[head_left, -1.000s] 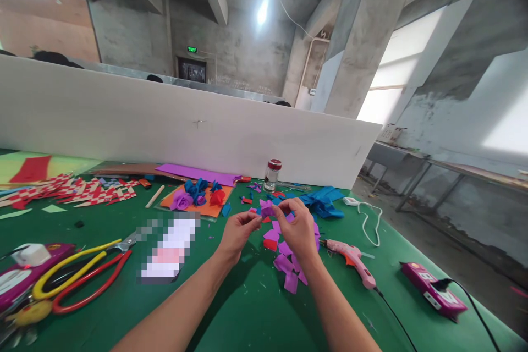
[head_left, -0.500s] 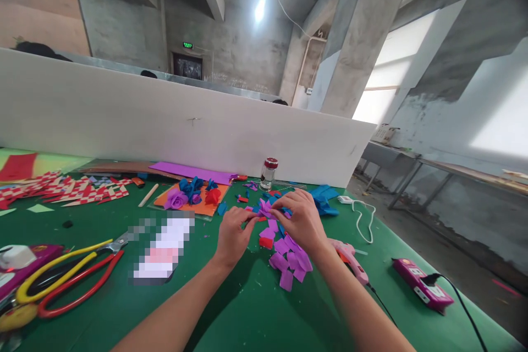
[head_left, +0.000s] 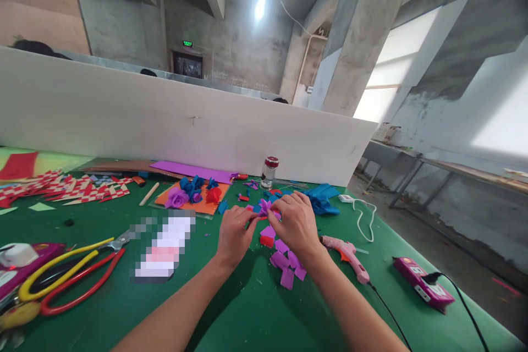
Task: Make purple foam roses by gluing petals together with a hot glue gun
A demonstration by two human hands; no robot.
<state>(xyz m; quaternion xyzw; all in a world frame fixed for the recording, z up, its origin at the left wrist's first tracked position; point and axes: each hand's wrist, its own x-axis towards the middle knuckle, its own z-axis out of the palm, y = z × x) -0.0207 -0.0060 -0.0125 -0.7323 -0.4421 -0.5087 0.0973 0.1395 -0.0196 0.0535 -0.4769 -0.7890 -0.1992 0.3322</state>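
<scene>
Above the green table, a small purple paper flower [head_left: 264, 208] is held between both hands. My left hand [head_left: 236, 234] pinches it from the left with thumb and forefinger. From the right, the fingers of my right hand [head_left: 296, 224] close on its petals, partly hiding them. Loose purple paper pieces [head_left: 286, 278] lie scattered below my right hand, with a folded red paper piece [head_left: 267, 241] beside them. To the right of that wrist rests a pink glue gun [head_left: 348, 256]. Finished paper flowers [head_left: 192, 191] in blue, purple and red sit on an orange sheet [head_left: 202, 207].
Yellow-and-red-handled scissors [head_left: 82, 275] and a blurred-out object [head_left: 165, 247] lie left. A red-capped glass jar [head_left: 269, 174] stands behind the hands, near a white board [head_left: 231, 137]. Blue paper [head_left: 324, 198], a white cable [head_left: 363, 220] and a purple power strip [head_left: 423, 283] are right.
My right hand has shifted slightly, its fingers bending in closer to the flower. More of the glue gun shows beside the wrist. My left hand keeps its pinch.
</scene>
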